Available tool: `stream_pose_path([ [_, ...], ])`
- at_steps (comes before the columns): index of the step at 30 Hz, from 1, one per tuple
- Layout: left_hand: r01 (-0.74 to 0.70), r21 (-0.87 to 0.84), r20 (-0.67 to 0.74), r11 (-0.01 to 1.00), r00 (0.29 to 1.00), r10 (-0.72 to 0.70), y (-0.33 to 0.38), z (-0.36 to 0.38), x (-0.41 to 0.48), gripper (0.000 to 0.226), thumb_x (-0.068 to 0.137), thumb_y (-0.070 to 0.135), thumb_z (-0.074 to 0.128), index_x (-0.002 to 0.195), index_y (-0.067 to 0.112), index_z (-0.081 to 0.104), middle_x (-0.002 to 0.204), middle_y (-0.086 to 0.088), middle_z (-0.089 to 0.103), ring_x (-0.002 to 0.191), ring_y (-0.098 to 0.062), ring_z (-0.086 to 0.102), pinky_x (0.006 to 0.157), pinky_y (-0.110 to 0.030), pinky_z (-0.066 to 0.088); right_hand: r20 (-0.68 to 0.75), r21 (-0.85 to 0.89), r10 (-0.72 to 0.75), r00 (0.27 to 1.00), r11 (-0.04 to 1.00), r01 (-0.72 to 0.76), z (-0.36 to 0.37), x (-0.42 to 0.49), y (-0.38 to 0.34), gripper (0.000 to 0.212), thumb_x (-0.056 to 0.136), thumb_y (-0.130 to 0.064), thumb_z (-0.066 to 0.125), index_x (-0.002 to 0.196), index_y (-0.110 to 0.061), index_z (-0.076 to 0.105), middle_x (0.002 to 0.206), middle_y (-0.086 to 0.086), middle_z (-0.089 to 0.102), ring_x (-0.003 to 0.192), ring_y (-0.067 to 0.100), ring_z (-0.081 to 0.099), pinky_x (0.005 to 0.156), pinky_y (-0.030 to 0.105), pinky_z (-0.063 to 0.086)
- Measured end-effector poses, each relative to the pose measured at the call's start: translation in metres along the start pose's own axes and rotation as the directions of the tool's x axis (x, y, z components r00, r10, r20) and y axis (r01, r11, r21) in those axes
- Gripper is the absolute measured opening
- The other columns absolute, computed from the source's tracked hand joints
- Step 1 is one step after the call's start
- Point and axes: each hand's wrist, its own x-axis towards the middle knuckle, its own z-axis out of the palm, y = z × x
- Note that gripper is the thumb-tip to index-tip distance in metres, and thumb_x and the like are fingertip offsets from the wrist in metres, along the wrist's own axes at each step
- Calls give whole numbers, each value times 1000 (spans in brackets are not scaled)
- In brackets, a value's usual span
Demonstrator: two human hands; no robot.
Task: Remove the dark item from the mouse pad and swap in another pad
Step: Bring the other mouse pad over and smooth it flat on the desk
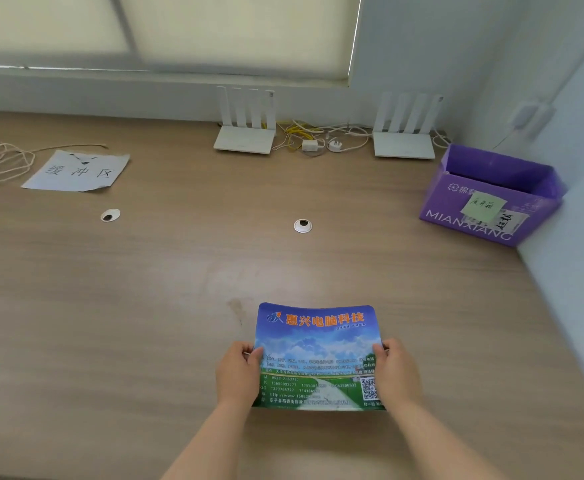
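Note:
A printed mouse pad (318, 344) with blue sky, green grass and orange lettering is at the near middle of the wooden desk (145, 306). My left hand (238, 374) grips its left edge and my right hand (399, 372) grips its right edge. The pad's far edge bows slightly; I cannot tell whether the pad rests on the desk or hangs just above it. No dark item is in view.
Two white routers (245, 133) (405, 140) stand at the back by tangled cables (304, 136). A purple open box (491, 195) sits at the right. A paper sheet (77, 171) and cords (3, 161) lie at the left. Two cable grommets (302, 225) (110, 215) dot the desk.

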Motion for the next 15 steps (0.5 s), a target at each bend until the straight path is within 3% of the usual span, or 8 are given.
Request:
stream_pose_path([
  [9,67,104,-22,992,998,-65,-28,13,12,16,90,28,61,81,15,59,75,0,65,75,-27,60,65,-35,43,66,-61,62,996,996,-58,24,2,13,20,97,-25,46,81,-15,50,71,-1,57,67,23,54,55,34,35],
  [15,75,144,-29,987,997,-71,-35,16,17,17,88,28,63,76,19,56,71,3,62,73,-25,59,63,-33,41,51,-116,66,997,991,-60,33,5,16,21,97,-22,49,79,-12,50,65,-5,52,59,11,47,49,29,29],
])
